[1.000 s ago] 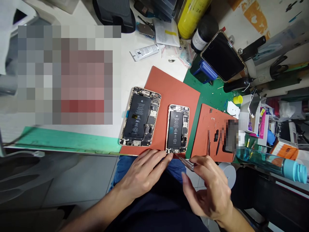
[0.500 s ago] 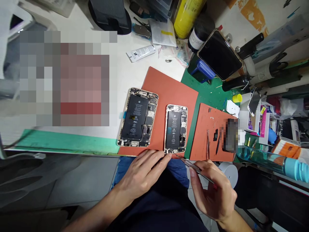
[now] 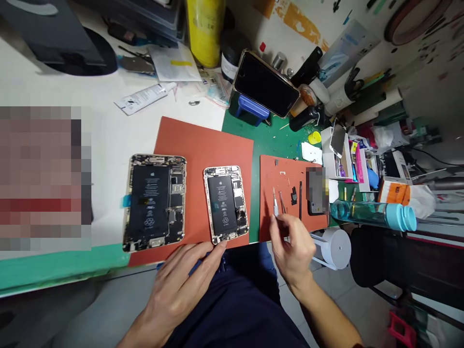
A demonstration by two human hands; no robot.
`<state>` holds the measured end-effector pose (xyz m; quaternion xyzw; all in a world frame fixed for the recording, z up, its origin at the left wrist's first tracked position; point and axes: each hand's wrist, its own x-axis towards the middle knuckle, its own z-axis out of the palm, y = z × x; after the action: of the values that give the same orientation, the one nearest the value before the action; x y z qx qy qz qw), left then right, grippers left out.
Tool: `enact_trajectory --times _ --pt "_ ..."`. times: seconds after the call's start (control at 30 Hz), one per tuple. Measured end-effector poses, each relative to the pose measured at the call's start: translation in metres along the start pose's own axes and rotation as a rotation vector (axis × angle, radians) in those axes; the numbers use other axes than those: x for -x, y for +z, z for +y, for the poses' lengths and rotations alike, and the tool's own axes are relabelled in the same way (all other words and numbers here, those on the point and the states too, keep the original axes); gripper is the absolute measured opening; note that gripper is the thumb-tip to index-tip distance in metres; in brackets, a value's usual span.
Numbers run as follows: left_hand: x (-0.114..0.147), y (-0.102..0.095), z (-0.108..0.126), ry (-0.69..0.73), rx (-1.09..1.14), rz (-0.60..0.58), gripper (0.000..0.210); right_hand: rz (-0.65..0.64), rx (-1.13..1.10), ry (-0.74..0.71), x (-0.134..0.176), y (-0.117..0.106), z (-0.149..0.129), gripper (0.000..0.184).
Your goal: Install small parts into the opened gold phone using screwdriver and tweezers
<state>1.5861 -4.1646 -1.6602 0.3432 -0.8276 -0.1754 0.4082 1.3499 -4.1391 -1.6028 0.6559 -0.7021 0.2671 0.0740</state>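
The smaller opened phone (image 3: 222,205) lies face up on an orange-brown mat, its black battery and circuit parts exposed. My left hand (image 3: 186,278) is at its bottom edge, fingertips closed on the lower rim. To the left lies a larger opened phone (image 3: 154,203), also showing its battery. Over the right-hand mat, my right hand (image 3: 293,246) pinches a slim metal pen-like tool (image 3: 276,208) with a ridged grip, thin tip pointing away from me. Beside that tool are tweezers (image 3: 282,200), a small black part (image 3: 294,195) and a thin dark stick (image 3: 300,200).
A phone (image 3: 266,84) leans on a blue stand behind the mats. A glue tube (image 3: 145,98) lies at the back left. On the right are a blue bottle (image 3: 373,215), a partly blurred dark phone (image 3: 317,205) and a white organiser (image 3: 328,154).
My right hand has moved the metal tool away from the smaller phone, over to the right-hand mat. My left hand stays at the smaller phone's lower edge. The view has shifted right.
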Motion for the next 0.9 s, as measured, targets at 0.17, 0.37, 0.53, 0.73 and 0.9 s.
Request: enact_trajectory --times 0.17,0.37,0.53,0.73,0.9 --pt "-0.001 -0.001 0.002 -0.029 -0.011 0.004 0.042 -0.067 0.033 -0.046 -0.007 0.034 -0.006 0.010" --pt "-0.002 -0.001 0.002 -0.012 -0.037 -0.024 0.044 -0.137 0.124 -0.024 -0.012 0.040 -0.014 0.020" --pt "-0.003 -0.004 0.001 0.010 -0.038 -0.042 0.042 -0.176 0.151 -0.024 -0.012 0.042 -0.020 0.021" --pt "-0.004 -0.004 0.002 0.005 -0.039 -0.046 0.042 -0.200 0.120 -0.019 -0.013 0.034 -0.023 0.018" --pt "-0.001 -0.001 0.004 -0.033 -0.001 -0.025 0.040 -0.201 0.120 0.127 -0.012 -0.004 -0.001 0.018"
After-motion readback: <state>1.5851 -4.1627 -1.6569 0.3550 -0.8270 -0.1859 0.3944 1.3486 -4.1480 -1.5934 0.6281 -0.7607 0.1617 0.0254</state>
